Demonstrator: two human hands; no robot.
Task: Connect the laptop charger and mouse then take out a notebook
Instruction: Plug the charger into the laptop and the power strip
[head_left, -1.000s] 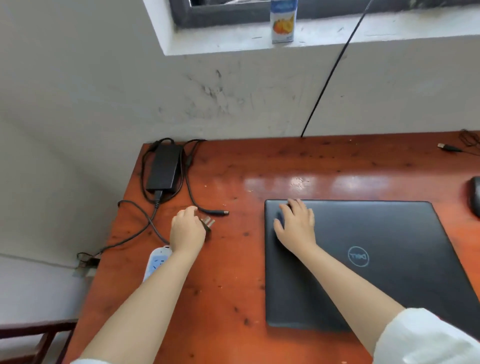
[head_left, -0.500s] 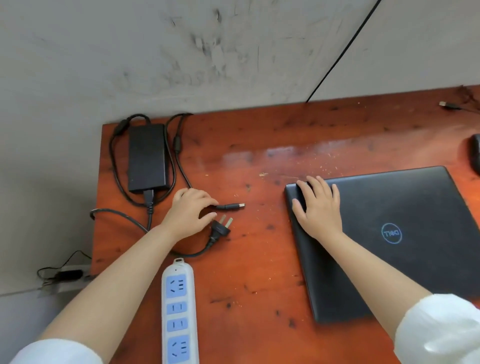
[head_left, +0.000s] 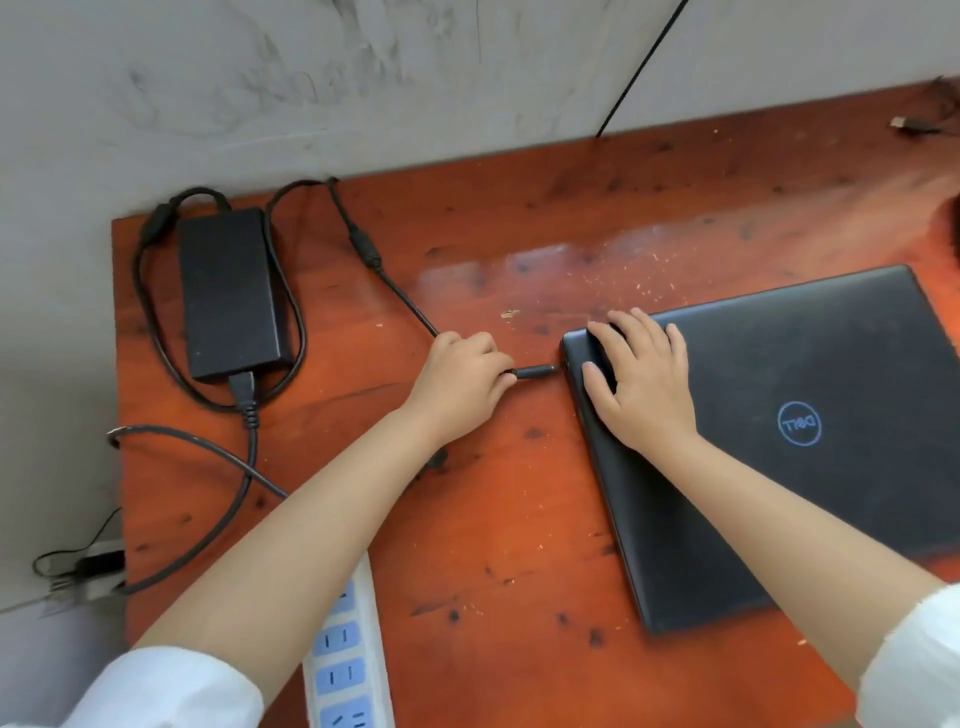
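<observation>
A closed black laptop (head_left: 810, 415) lies on the red-brown wooden table (head_left: 519, 519), at the right. My right hand (head_left: 636, 382) rests flat on its near-left corner, fingers spread. My left hand (head_left: 462, 384) pinches the charger's barrel plug (head_left: 535, 372), whose tip sits right at the laptop's left edge. The black charger brick (head_left: 228, 293) lies at the table's far left, its cable (head_left: 395, 280) running to my left hand. The wall plug is mostly hidden under my left forearm. No notebook is in view.
A white power strip (head_left: 345, 665) with blue sockets lies at the near edge under my left arm. A mains cable (head_left: 228, 467) loops off the table's left edge. A USB plug (head_left: 901, 123) lies far right by the wall.
My left hand has let go of the wall plug area, taken the barrel plug and carried it right to the laptop's left edge. The view has tilted further down.
</observation>
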